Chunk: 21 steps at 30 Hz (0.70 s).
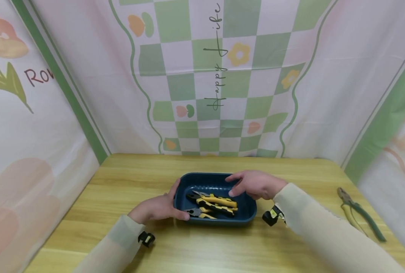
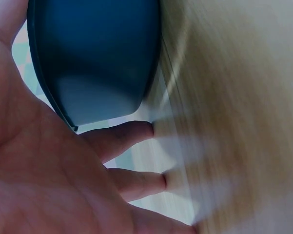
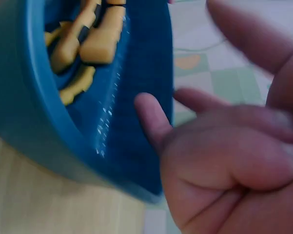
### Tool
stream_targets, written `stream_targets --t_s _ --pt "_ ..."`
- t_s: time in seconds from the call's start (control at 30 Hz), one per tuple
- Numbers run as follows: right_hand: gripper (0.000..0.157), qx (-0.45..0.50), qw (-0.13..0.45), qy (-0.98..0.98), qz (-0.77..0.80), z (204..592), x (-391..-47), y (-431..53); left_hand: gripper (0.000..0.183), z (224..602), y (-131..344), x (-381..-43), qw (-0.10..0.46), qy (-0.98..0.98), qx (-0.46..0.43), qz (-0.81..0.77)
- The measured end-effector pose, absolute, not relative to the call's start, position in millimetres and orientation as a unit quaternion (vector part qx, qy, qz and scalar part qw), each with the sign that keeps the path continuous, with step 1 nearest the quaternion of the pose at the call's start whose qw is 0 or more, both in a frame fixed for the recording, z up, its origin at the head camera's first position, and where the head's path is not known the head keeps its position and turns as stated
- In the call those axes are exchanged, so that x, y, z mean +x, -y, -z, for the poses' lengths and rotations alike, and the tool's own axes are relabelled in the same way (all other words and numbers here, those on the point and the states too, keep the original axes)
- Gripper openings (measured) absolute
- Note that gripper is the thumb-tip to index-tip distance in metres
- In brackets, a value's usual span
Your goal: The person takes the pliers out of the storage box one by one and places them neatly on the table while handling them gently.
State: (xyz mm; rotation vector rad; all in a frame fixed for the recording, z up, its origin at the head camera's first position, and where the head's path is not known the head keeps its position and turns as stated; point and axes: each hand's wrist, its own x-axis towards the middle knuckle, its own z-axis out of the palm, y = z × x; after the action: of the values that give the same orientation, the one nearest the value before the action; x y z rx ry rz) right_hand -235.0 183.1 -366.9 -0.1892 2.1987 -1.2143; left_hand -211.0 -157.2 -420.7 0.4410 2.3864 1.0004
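A dark blue rectangular box point(image 1: 219, 223) sits on the wooden table with several yellow-and-black handled pliers point(image 1: 219, 201) lying inside. My left hand point(image 1: 159, 207) rests against its left end, thumb at the near rim and forefinger along the side. In the left wrist view, straight fingers point(image 2: 136, 185) reach past the box's end down to the tabletop. Over the right part of the box hovers my right hand point(image 1: 257, 184), holding nothing. Its thumb and forefinger are extended and apart, while other fingers are bent in the right wrist view.
Another pair of pliers point(image 1: 354, 212), with one green and one yellow handle, lies at the table's right side. Printed curtains point(image 1: 209, 76) hang behind the table and at both sides. A small black camera point(image 1: 147, 239) is worn at the left wrist.
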Motion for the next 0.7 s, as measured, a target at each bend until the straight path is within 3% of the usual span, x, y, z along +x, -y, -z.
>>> stream_targets --t_s 0.27,0.7 --pt "0.050 -0.047 0.287 -0.849 0.442 378 -240 -170 0.128 420 157 -209 0.254 -0.884 0.158 -0.359" --pt "0.042 -0.055 0.322 -0.865 0.380 383 -247 -159 0.129 420 157 -210 0.250 -0.884 0.163 -0.360"
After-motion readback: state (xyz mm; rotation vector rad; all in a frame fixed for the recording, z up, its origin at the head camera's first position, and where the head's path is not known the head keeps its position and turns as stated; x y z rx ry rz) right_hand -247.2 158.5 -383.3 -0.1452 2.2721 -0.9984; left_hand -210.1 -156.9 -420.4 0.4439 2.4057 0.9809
